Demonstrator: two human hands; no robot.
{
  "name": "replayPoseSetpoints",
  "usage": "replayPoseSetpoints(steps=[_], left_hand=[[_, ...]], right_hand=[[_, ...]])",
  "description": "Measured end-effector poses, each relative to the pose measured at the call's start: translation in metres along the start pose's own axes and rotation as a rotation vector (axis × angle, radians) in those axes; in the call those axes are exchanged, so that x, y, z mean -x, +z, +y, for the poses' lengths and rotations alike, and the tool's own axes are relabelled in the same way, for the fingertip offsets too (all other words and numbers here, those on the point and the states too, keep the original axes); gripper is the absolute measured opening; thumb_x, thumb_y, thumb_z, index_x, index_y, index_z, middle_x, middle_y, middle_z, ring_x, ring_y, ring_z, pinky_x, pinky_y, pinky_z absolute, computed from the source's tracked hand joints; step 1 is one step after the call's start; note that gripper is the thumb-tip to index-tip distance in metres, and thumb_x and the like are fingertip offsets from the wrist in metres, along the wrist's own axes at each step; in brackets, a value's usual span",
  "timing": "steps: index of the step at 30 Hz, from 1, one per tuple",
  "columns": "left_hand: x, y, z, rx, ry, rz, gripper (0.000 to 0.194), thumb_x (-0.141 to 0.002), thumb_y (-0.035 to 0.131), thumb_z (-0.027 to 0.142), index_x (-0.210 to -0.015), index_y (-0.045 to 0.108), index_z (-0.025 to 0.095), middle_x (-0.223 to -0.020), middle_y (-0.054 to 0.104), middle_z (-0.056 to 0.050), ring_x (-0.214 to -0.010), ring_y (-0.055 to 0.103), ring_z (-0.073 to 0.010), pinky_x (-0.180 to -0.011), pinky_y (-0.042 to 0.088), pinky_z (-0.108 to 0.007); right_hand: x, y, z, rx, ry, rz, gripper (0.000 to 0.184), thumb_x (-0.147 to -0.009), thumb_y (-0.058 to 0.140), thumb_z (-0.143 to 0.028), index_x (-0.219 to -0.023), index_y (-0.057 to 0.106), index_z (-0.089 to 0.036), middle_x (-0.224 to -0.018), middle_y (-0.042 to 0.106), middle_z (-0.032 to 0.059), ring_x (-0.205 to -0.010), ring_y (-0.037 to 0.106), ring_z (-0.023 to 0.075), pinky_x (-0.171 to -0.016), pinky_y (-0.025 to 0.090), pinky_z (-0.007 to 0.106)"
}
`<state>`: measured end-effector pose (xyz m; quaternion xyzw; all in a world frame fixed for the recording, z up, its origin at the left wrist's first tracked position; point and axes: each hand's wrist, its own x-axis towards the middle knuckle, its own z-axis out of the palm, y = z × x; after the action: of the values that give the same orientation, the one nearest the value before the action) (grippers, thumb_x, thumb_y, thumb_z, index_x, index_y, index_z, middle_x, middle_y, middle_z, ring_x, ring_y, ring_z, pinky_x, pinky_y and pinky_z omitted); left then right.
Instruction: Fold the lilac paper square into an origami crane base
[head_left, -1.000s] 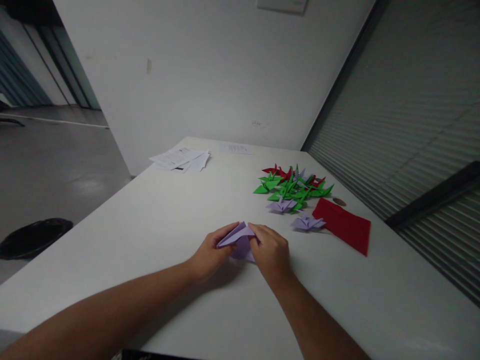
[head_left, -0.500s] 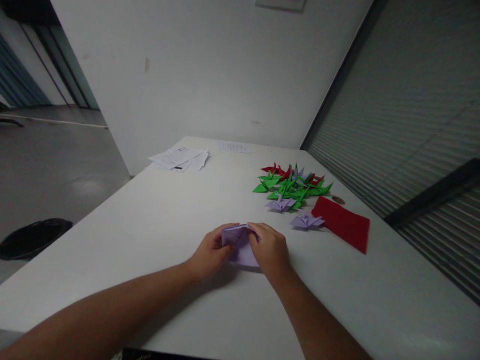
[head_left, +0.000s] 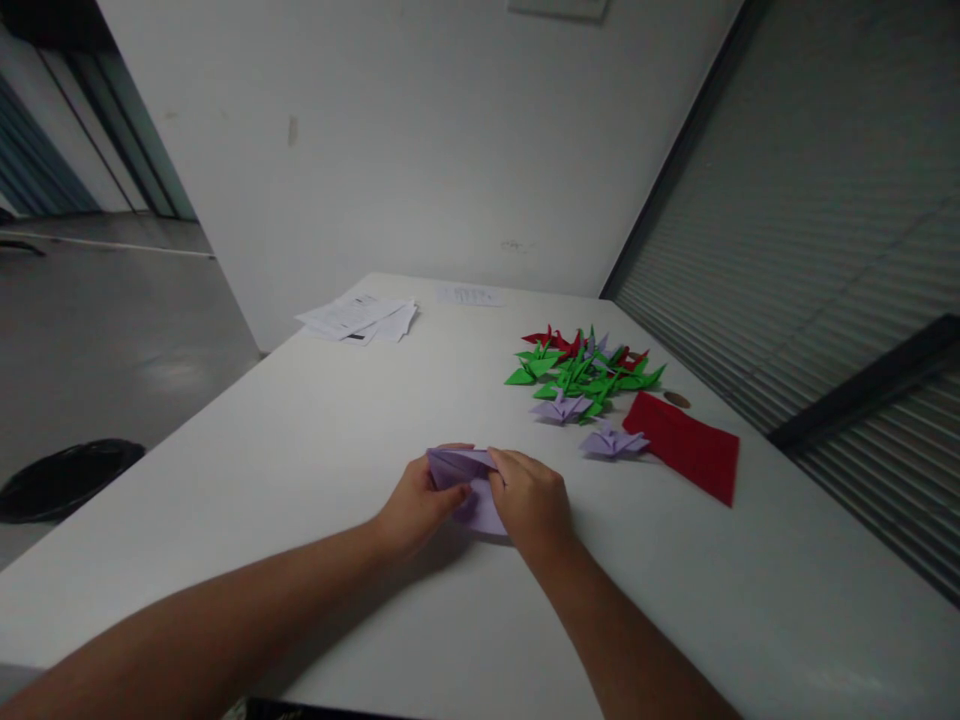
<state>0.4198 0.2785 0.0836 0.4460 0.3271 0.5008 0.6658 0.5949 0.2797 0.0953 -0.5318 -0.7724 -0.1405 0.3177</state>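
Observation:
A partly folded lilac paper [head_left: 466,470] lies on the white table [head_left: 315,440] between my two hands. My left hand [head_left: 416,505] pinches its left side, fingers curled round the fold. My right hand [head_left: 531,498] grips the right side, fingers pressed down on the paper. Part of the sheet is hidden under both hands. A folded lilac figure [head_left: 613,442] sits a short way to the right of my right hand.
A heap of folded green, red and lilac paper figures [head_left: 585,372] lies further back on the right. A red paper stack [head_left: 686,447] rests beside it, with a small brown coin [head_left: 676,400] behind. White printed sheets [head_left: 360,317] lie at the far left. A black bin [head_left: 67,478] stands on the floor.
The raised lilac flap has been pushed down and leftwards into a flatter shape. Both hands have shifted slightly to the left with the paper.

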Motion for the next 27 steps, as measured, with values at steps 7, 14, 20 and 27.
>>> replayPoseSetpoints(steps=[7, 14, 20, 27], left_hand=[[-0.002, 0.003, 0.006, 0.109, -0.104, 0.138, 0.049, -0.070, 0.084, 0.020, -0.116, 0.071, 0.012, -0.101, 0.078, -0.011, -0.084, 0.071, -0.0206, -0.077, 0.055, -0.031], [-0.006, 0.001, 0.013, 0.200, -0.107, 0.122, 0.038, -0.070, 0.083, 0.022, -0.105, 0.077, 0.011, -0.093, 0.079, -0.010, -0.077, 0.071, -0.0200, -0.072, 0.056, -0.031], [-0.007, 0.002, 0.018, 0.212, -0.091, 0.142, 0.026, -0.068, 0.083, 0.020, -0.092, 0.079, 0.011, -0.087, 0.078, -0.009, -0.073, 0.070, -0.0188, -0.071, 0.056, -0.031], [-0.008, 0.000, 0.020, 0.208, -0.098, 0.115, 0.024, -0.069, 0.082, 0.021, -0.091, 0.079, 0.011, -0.088, 0.078, -0.010, -0.073, 0.070, -0.0187, -0.072, 0.056, -0.032]], right_hand=[[-0.002, -0.003, -0.013, 0.141, -0.117, -0.021, 0.017, -0.092, 0.060, -0.011, -0.101, 0.074, -0.015, -0.083, 0.078, 0.0084, -0.071, 0.072, 0.0186, -0.066, 0.055, 0.025], [-0.001, 0.000, -0.019, 0.110, -0.198, -0.048, 0.032, -0.097, 0.054, -0.012, -0.124, 0.069, -0.004, -0.111, 0.076, 0.0203, -0.095, 0.074, 0.0277, -0.084, 0.063, 0.038], [0.000, 0.002, -0.013, -0.011, -0.301, 0.030, 0.040, -0.094, 0.051, -0.004, -0.131, 0.068, -0.007, -0.131, 0.070, 0.0208, -0.121, 0.068, 0.0294, -0.106, 0.057, 0.043], [-0.001, 0.001, -0.011, -0.055, -0.358, 0.009, 0.044, -0.092, 0.050, -0.002, -0.132, 0.067, -0.004, -0.136, 0.068, 0.0202, -0.132, 0.061, 0.0305, -0.113, 0.053, 0.046]])
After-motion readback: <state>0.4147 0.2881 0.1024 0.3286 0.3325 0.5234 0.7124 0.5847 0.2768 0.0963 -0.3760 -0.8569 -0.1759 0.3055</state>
